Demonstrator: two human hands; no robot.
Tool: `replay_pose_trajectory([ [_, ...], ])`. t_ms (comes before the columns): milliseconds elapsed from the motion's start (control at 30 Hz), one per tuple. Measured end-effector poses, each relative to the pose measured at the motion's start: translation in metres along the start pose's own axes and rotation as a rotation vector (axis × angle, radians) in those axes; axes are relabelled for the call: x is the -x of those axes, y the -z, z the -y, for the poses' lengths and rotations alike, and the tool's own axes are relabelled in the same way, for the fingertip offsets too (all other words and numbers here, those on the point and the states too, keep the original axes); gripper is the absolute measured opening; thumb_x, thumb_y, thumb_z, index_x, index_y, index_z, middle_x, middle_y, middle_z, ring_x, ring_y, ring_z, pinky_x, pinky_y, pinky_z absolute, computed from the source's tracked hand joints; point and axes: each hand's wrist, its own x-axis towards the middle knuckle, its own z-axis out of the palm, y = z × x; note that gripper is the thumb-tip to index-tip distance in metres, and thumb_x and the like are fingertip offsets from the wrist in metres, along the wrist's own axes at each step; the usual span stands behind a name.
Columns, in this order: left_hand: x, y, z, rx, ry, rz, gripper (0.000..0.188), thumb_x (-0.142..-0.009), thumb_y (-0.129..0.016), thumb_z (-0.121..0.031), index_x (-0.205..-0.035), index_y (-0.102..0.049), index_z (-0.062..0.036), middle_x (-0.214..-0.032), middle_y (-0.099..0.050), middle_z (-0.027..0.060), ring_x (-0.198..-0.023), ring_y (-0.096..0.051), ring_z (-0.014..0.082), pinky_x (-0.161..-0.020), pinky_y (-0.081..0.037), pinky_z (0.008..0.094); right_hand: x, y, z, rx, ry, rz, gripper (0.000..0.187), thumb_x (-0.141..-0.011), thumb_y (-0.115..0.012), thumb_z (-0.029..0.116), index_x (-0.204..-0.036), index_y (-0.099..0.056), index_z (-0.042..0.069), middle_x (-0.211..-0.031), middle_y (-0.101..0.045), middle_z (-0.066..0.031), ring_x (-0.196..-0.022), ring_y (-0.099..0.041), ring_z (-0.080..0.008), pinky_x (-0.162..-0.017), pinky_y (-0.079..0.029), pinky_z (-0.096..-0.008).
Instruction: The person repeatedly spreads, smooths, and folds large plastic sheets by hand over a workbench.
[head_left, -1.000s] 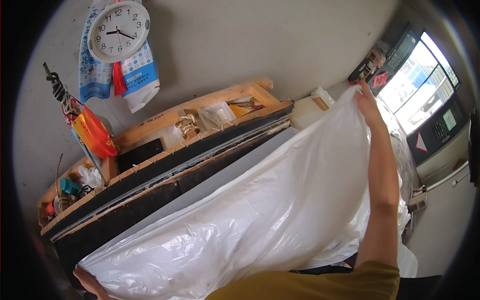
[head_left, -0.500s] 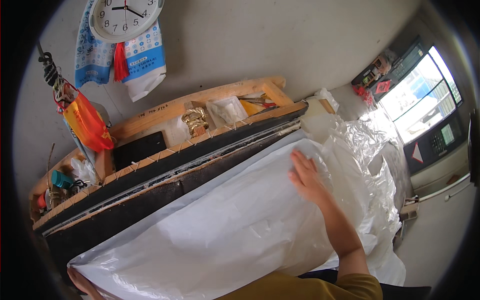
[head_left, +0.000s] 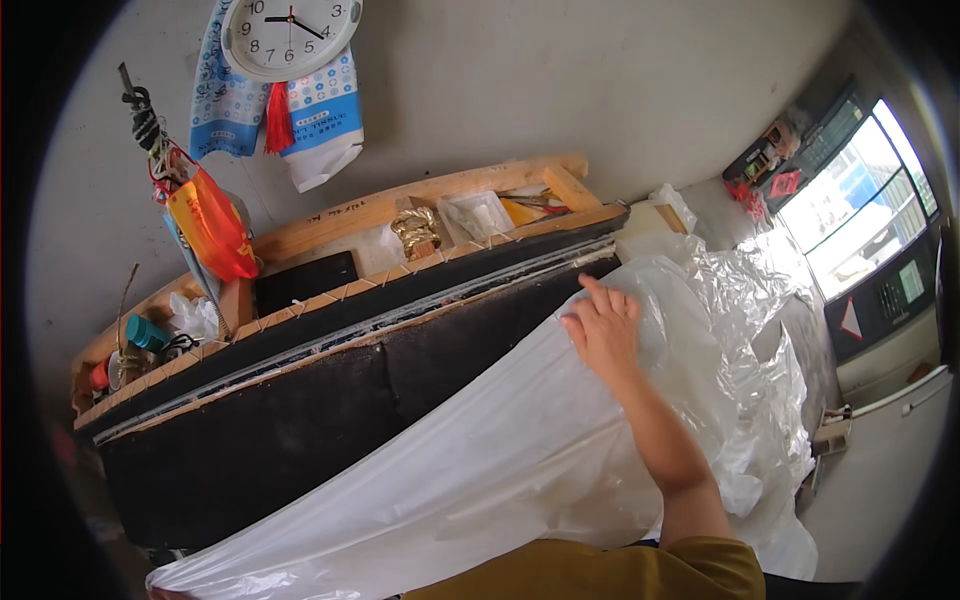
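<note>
A large sheet of translucent white plastic (head_left: 440,460) stretches across a black padded worktop (head_left: 270,440). My right hand (head_left: 607,325) lies on the sheet near its far right corner, fingers apart and slightly bent. At the lower left, the sheet's corner is drawn to a taut point. Only a sliver of my left hand (head_left: 172,593) shows there, at the picture's bottom edge, closed on that corner; most of its fingers are hidden. Between the sheet's diagonal edge and a long metal strip (head_left: 330,343), the black surface lies bare.
Behind the strip runs a wooden tray (head_left: 330,222) holding gold cord (head_left: 415,232), a clear plastic box (head_left: 475,217), a black flat object (head_left: 305,282) and a teal cap (head_left: 147,333). An orange bag (head_left: 212,225) hangs at left. Crumpled plastic film (head_left: 750,290) heaps at right.
The sheet's far edge has come back toward me, uncovering more of the black surface. My left hand has moved down nearly out of view. My right hand's fingers have spread and bent slightly.
</note>
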Motion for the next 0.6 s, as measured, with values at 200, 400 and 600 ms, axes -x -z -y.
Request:
replay_pose_trajectory([
  [200, -0.039, 0.067, 0.097, -0.094, 0.028, 0.016, 0.038, -0.091, -0.044, -0.026, -0.116, -0.050, 0.0022, -0.110, -0.057, 0.0155, -0.096, -0.056, 0.0247, -0.083, -0.046, 0.0346, -0.011, -0.038, -0.023, -0.430, -0.035, 0.126, 0.015, -0.089, -0.048, 0.014, -0.103, -0.053, 0.009, -0.121, -0.051, -0.0082, -0.114, -0.046, -0.0275, -0.105, -0.023, -0.0444],
  [400, 0.018, -0.102, -0.014, -0.224, -0.273, 0.092, 0.023, -0.092, -0.040, -0.015, -0.105, -0.052, 0.0002, -0.094, -0.056, 0.0129, -0.086, -0.052, 0.0239, -0.081, -0.041, 0.0328, -0.030, -0.054, -0.080, -0.256, -0.267, -0.268, 0.019, -0.092, -0.043, 0.014, -0.103, -0.049, 0.000, -0.090, -0.056, -0.0169, -0.087, -0.055, -0.0298, -0.080, -0.042, -0.0337],
  [600, 0.056, -0.224, -0.106, -0.290, -0.099, 0.298, 0.025, -0.090, -0.042, -0.028, -0.106, -0.052, -0.0126, -0.100, -0.060, 0.0184, -0.095, -0.055, 0.0384, -0.079, -0.043, 0.0432, -0.083, -0.150, -0.164, -0.289, -0.507, -0.178, 0.023, -0.083, -0.049, 0.011, -0.102, -0.054, -0.001, -0.102, -0.056, -0.0196, -0.090, -0.055, -0.0315, -0.082, -0.042, -0.0360],
])
